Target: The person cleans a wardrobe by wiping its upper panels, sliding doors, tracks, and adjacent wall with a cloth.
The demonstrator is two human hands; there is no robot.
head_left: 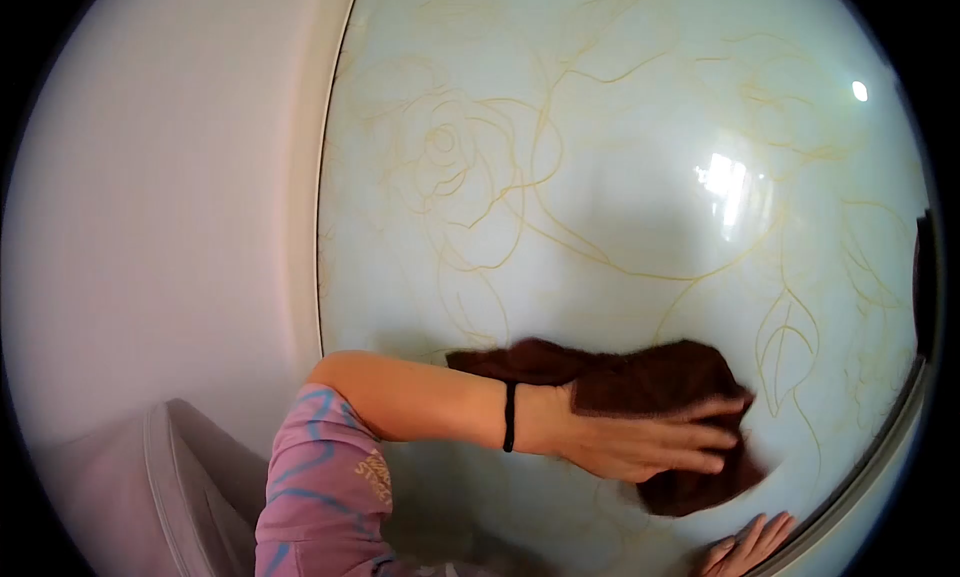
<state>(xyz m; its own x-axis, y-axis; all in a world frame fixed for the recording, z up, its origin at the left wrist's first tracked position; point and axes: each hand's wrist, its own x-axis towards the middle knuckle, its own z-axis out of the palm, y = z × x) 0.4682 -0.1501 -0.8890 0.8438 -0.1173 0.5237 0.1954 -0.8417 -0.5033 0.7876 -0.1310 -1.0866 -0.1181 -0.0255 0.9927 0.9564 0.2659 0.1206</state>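
Fingers (705,439) slightly spread and nearly straight, my left hand (612,442) is reaching rightward from a pink sleeve with blue wavy lines (312,477), past a thin black wristband (510,417). It is pressing a dark brown fabric cloth (650,369) against a glossy pale blue-green panel with yellow floral outlines (620,212), without gripping tightly; one fold is lying over the back of my hand. The cloth's blurred right edge is suggesting a sliding stroke. Continuing that stroke would be calling for light, even pressure. Farther right, my open, empty right hand (752,549) is seemingly resting beside the panel's curved rim (868,477).
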